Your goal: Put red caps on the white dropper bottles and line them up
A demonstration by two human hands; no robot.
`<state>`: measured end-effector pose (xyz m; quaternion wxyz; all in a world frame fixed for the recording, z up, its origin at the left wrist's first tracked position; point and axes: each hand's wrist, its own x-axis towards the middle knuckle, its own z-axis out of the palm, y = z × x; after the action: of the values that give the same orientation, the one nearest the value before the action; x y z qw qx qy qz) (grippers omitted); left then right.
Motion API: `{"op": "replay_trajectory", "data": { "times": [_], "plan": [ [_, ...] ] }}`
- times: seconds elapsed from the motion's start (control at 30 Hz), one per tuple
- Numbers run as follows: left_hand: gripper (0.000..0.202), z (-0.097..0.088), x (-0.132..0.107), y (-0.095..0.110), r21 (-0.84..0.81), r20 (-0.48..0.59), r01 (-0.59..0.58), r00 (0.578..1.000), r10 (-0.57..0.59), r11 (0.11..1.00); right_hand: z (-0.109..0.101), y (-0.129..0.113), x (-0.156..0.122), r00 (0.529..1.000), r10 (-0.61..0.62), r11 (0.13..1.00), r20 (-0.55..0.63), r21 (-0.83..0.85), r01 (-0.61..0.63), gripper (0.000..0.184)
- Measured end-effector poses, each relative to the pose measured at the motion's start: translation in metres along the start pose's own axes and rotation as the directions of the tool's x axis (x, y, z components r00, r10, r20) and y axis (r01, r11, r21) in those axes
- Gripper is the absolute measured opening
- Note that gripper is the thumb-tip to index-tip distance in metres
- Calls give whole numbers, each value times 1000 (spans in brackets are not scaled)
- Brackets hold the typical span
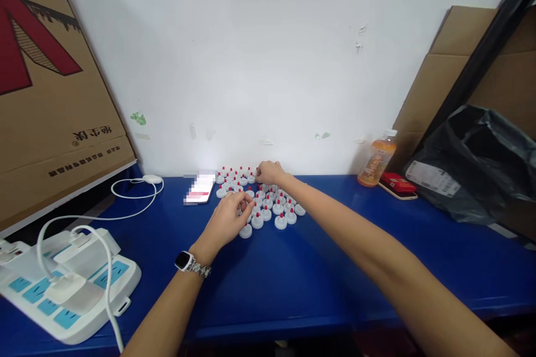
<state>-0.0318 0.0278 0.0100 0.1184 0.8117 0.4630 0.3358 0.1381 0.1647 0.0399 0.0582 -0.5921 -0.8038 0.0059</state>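
On the blue tabletop [268,284], red-tipped white caps [267,214] are being partly covered, at the cluster's near left by the left hand [229,216], fingers curled, grip unclear, and at its far edge near the wall [268,67] by the right hand [271,172], fingers bent, hold hidden.

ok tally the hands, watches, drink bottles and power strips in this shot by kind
Hands: 2, the left hand and the right hand
Watch: 1
Drink bottle: 1
Power strip: 1
Total: 5
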Motion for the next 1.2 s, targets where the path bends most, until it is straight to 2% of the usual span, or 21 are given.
{"op": "replay_trajectory", "data": {
  "times": [0.17,0.37,0.5,0.67,0.73,0.77,0.83,0.9,0.97,1.03,1.1,1.2],
  "plan": [
    [21,0,-1,0,-8,4,-6,1000,6,1000,-1,-4,0,998,25,1000,51,-5,-25,28],
    [21,0,-1,-1,-14,4,-21,1000,21,1000,6,-4,-2,999,38,998,39,42,-40,16],
    [22,-1,-1,0,-10,9,-23,1000,23,1000,6,3,-3,999,20,991,-25,135,-17,11],
    [24,-2,0,3,-20,8,-24,1000,24,1000,-2,20,-21,986,47,951,-157,309,4,21],
    [25,-2,0,3,-27,-16,-35,999,35,999,-3,31,-36,965,104,857,-239,514,35,21],
    [25,-2,0,3,-30,-34,-47,998,46,998,-2,37,-45,952,150,765,-266,641,58,20],
    [24,-1,0,4,-35,-74,-82,994,79,996,0,52,-64,932,245,527,-266,844,103,19],
    [23,0,0,7,-31,-114,-124,986,120,992,4,69,-82,922,303,330,-241,934,136,25],
    [21,2,3,13,-12,-135,-168,977,165,986,6,85,-99,902,354,207,-247,961,182,33],
    [20,6,9,23,17,-123,-208,970,209,978,9,100,-112,867,416,140,-275,961,237,38],
    [20,14,21,38,44,-82,-243,966,246,969,13,113,-121,821,491,110,-292,955,275,39],
    [20,35,49,60,78,7,-293,956,293,953,21,125,-128,775,577,90,-258,963,253,39]
  ]
}}
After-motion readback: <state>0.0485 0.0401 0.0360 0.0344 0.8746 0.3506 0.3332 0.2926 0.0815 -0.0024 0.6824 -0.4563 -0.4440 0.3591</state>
